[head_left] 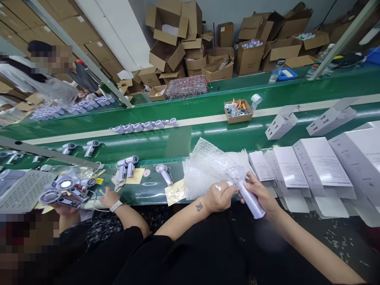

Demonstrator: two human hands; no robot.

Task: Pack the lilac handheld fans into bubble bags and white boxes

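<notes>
A lavender handheld fan point(251, 202) is in my right hand point(259, 190), its fingers wrapped around the upper handle. The handle slants down toward me, and the fan's head end lies against a clear bubble-wrap bag point(233, 171). My left hand point(219, 196) is closed at the bag's near edge beside the fan's head, with white bits on its fingers. What its fingertips pinch is partly hidden, but it appears to be the bag. Beneath lies a stack of bubble-wrap bags point(196, 174). Another lavender fan point(164, 174) rests on the bench to the left.
White printed boxes point(292, 166) stand in a row at right. Across the green conveyor point(142, 144) sit a row of fans point(148, 126) and a small parts carton point(239, 113). At left, a co-worker's hands point(109, 198) are among several fans. Yellow notes point(175, 192) lie on the bench.
</notes>
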